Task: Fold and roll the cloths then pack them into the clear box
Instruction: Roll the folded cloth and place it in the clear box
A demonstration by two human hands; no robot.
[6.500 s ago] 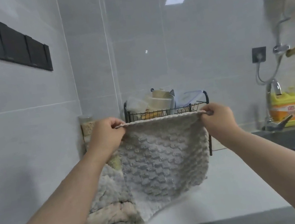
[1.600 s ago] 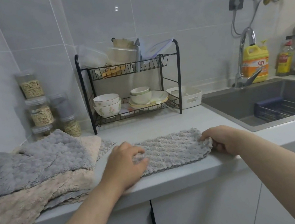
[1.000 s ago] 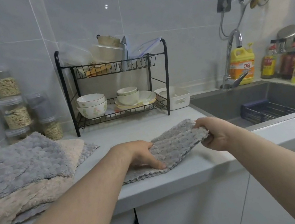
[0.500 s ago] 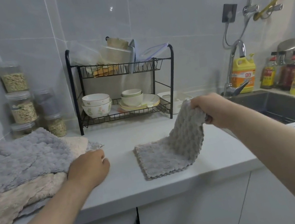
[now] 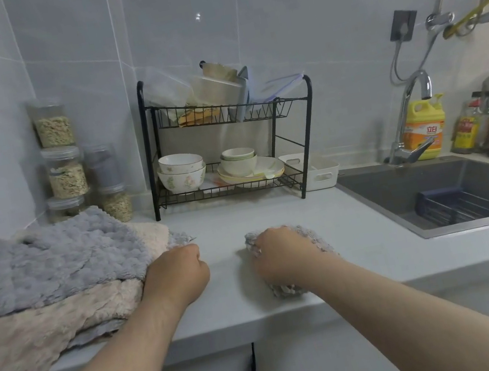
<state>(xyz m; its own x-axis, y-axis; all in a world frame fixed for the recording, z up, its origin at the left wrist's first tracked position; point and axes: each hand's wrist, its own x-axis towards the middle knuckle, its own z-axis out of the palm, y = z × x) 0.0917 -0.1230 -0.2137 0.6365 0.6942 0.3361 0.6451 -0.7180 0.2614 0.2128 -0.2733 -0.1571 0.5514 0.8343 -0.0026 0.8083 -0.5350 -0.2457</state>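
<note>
Lifted end now folded down: right hand (image 5: 281, 254) clutches soft, limp grey textured cloth (image 5: 319, 237), best gripped at edges; left hand (image 5: 177, 275) fisted, seemingly empty.

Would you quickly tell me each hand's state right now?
Left hand: curled against the cloth pile; grip cannot be told.
Right hand: holding the folded grey cloth.

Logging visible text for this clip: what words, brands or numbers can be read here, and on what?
"立白": in a red patch on the label of the yellow bottle.
Labels on the sauce bottles at far right: too blurred to read.
No other text shows.
</note>
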